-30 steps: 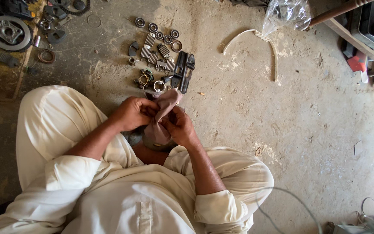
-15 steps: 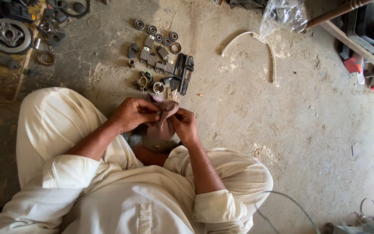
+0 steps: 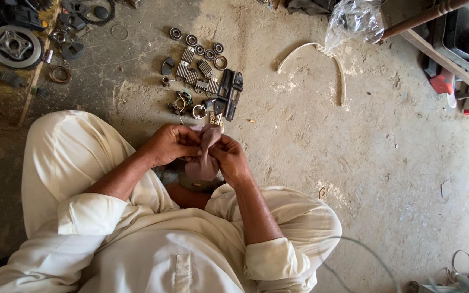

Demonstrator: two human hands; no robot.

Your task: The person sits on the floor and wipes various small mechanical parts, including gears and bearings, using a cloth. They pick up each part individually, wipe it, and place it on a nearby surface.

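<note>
Both hands work a brownish cloth over a small part, above the laid-out metal pieces.

The left hand [image 3: 172,144] and right hand [image 3: 230,158] meet in front of the squatting person's knees, fingers pinched onto the cloth [image 3: 206,153], which stands bunched between the thumbs and hangs down below them. Against a second ago the cloth has been drawn more upright and the hands have barely shifted, so the rubbing looks ongoing; whatever is wrapped inside is hidden, probably a small part. Just beyond lie bearing rings [image 3: 199,46], finned metal blocks [image 3: 194,73] and two dark bars [image 3: 230,95] on the concrete floor [image 3: 365,163].
</note>
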